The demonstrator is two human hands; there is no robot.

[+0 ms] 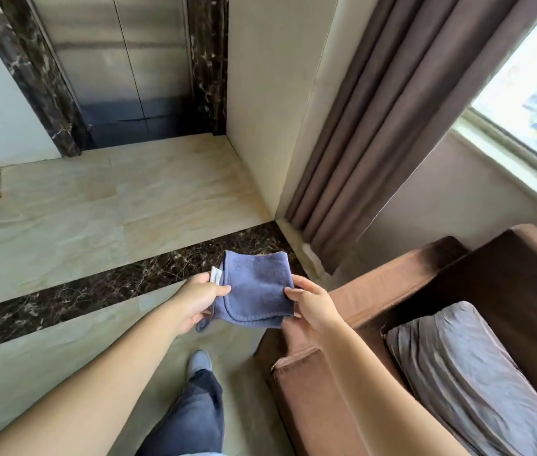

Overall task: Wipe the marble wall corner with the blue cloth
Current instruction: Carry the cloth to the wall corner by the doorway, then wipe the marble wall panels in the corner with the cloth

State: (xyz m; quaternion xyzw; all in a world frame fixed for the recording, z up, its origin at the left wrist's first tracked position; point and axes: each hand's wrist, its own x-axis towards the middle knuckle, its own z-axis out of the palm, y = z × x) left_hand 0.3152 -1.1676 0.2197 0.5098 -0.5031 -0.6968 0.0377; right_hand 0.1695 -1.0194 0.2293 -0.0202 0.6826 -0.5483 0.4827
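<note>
A folded blue cloth (257, 287) with a small white label on its left edge is held flat in front of me, over the floor. My left hand (199, 299) pinches its left edge beside the label. My right hand (311, 306) grips its right edge. The cream marble wall corner (268, 133) rises straight ahead, beyond the cloth, and meets the floor just above and to the right of it. Neither hand touches the wall.
A brown curtain (392, 120) hangs right of the corner, beside a window (533, 90). A brown sofa (441, 307) with a grey cushion (477, 376) fills the lower right. Elevator doors (122, 70) in a dark marble frame stand at the back left. My leg and shoe (199, 362) are below.
</note>
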